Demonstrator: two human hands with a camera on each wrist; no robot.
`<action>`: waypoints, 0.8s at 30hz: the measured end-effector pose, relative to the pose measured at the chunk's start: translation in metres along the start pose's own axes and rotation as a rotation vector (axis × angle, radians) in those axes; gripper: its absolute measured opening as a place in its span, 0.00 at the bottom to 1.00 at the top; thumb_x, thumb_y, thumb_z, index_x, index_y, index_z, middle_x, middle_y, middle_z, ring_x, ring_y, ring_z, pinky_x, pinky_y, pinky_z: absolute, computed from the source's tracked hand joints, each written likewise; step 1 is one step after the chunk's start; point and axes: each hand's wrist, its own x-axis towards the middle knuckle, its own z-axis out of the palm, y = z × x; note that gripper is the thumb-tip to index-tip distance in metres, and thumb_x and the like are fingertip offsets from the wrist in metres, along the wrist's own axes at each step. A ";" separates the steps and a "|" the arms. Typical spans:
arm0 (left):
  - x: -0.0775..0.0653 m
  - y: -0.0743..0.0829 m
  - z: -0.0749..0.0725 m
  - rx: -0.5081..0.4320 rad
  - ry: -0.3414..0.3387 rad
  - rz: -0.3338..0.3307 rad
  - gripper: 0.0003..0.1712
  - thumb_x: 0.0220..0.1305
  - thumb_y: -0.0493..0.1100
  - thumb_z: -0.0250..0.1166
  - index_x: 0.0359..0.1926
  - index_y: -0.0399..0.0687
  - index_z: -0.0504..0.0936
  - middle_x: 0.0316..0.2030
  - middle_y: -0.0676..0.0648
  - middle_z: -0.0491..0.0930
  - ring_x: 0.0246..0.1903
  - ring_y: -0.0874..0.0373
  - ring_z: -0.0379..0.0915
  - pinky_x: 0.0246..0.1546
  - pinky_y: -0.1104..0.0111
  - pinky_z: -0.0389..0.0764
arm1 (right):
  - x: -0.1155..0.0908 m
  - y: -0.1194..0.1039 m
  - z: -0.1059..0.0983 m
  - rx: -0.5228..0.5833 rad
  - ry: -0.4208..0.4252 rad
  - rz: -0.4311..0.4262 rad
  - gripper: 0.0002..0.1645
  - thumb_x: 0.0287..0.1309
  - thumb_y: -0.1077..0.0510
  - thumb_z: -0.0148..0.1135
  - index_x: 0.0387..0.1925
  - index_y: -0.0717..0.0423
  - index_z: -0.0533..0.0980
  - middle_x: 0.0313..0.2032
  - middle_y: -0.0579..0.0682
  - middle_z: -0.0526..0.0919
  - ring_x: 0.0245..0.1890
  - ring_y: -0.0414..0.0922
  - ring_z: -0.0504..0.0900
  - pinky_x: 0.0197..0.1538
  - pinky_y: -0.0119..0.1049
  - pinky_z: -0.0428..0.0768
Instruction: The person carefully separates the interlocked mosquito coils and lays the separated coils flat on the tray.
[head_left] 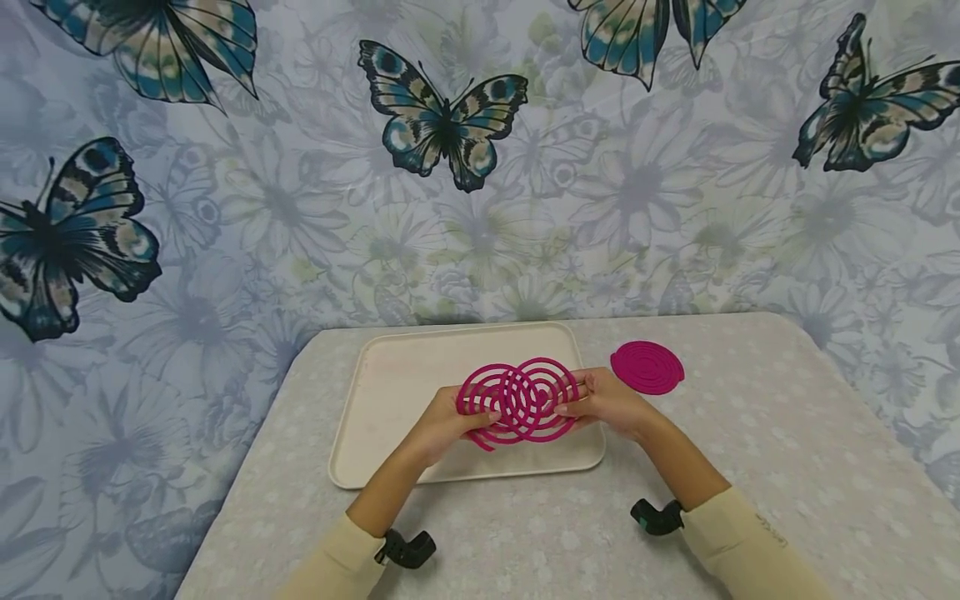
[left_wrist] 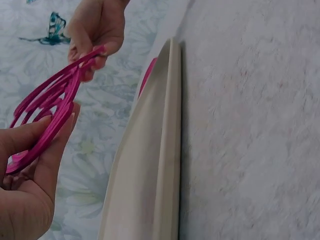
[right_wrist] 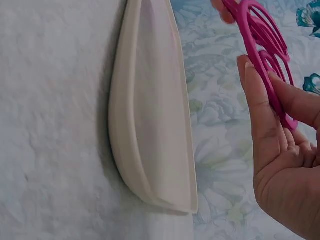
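Up over the tray, both hands hold a magenta openwork piece made of two overlapping spirals [head_left: 522,406]. My left hand [head_left: 448,423] pinches its left edge, thumb lying on the near face and fingers behind. At the opposite edge, my right hand [head_left: 611,402] grips it the same way. Seen nearly edge-on in the left wrist view, the spiral piece [left_wrist: 62,112] looks thin, with its loops slightly spread apart. In the right wrist view, the thumb and fingers of the right hand [right_wrist: 287,165] press it from both sides.
Beneath the hands lies a cream rectangular tray [head_left: 405,383] with a raised rim. A flat magenta coiled disc [head_left: 648,367] rests on the table [head_left: 750,433] to the right of the tray. Butterfly-patterned cloth [head_left: 480,242] hangs behind the table's far edge.
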 end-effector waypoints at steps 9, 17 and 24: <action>0.006 0.000 0.001 -0.079 0.031 -0.071 0.23 0.68 0.39 0.69 0.60 0.35 0.78 0.48 0.39 0.87 0.42 0.51 0.87 0.44 0.58 0.88 | -0.003 0.000 -0.006 0.027 0.065 -0.030 0.28 0.67 0.61 0.65 0.62 0.74 0.71 0.40 0.58 0.89 0.41 0.49 0.90 0.44 0.45 0.88; 0.003 0.000 0.001 -0.152 0.127 -0.060 0.20 0.71 0.39 0.65 0.59 0.33 0.78 0.47 0.39 0.87 0.43 0.51 0.87 0.45 0.59 0.87 | 0.001 -0.002 0.004 0.167 0.101 -0.055 0.29 0.73 0.63 0.58 0.67 0.76 0.65 0.40 0.54 0.90 0.40 0.48 0.90 0.41 0.38 0.88; -0.003 0.005 -0.013 -0.046 0.173 -0.045 0.20 0.67 0.40 0.69 0.57 0.35 0.80 0.44 0.41 0.88 0.40 0.50 0.88 0.41 0.58 0.88 | 0.003 -0.004 0.000 0.028 0.138 -0.076 0.25 0.71 0.62 0.60 0.63 0.75 0.70 0.40 0.58 0.89 0.37 0.44 0.90 0.40 0.39 0.88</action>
